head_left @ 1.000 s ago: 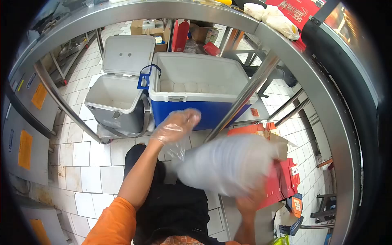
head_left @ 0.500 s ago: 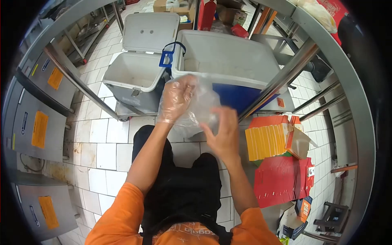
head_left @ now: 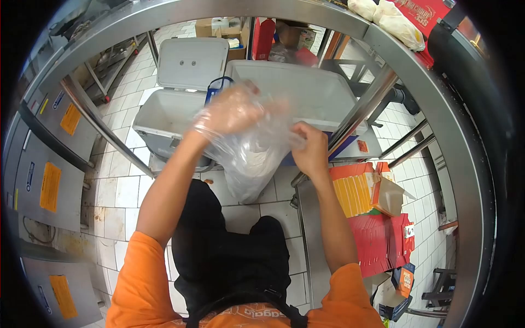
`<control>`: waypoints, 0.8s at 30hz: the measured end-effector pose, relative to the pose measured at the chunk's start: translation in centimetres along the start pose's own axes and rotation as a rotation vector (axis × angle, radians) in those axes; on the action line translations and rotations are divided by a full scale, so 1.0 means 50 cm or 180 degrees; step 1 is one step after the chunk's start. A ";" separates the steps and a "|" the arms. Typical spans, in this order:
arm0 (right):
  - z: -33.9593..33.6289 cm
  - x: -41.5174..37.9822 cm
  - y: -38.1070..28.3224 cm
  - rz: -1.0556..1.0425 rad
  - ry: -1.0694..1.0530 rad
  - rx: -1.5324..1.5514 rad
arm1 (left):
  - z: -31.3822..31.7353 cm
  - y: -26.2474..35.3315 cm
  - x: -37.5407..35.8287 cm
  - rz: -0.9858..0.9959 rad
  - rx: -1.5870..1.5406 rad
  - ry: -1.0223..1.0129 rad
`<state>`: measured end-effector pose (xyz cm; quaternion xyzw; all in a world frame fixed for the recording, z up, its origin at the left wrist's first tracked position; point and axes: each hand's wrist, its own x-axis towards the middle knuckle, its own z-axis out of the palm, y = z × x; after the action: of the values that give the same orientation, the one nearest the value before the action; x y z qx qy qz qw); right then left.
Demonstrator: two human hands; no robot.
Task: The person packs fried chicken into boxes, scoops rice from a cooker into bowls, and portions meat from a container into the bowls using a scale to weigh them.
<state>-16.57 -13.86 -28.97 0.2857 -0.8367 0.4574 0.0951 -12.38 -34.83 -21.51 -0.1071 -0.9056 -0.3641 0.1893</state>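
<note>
A clear plastic bag with something whitish in its lower part hangs in front of me above the floor. My right hand, bare, pinches the bag's right edge between thumb and fingers. Across the bag's upper left lies my left hand, in a thin clear plastic glove. Motion smears its fingers, so their grip cannot be made out. Behind the bag stand a large cooler with a pale interior and blue outside, and a smaller grey cooler with its lid raised.
Metal table legs and a steel rim frame the space. Folded yellow cartons and red cartons lie on a low shelf at right. Grey cabinets line the left side. Wrapped white packs rest at the upper right.
My right hand has gone from spread fingers to a pinch on the bag's edge. The left hand has moved slightly left and up. The bag now hangs lower, its whitish contents showing.
</note>
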 end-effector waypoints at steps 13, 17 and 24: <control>-0.045 0.016 -0.164 -0.1496 -0.0312 0.0180 | 0.047 0.003 -0.060 -0.0492 -0.2870 0.1073; 0.053 0.161 -0.110 -0.0831 -0.4302 -0.2363 | 0.055 0.021 -0.048 -0.0235 -0.2508 0.1356; 0.229 0.085 0.034 -0.2269 -0.3276 -0.0978 | 0.035 0.025 -0.082 -0.0341 -0.2417 0.0930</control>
<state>-19.84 -24.16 -34.86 0.7122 -0.6851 0.0771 -0.1325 -8.75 -32.93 -23.63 -0.0692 -0.6748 -0.6931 0.2438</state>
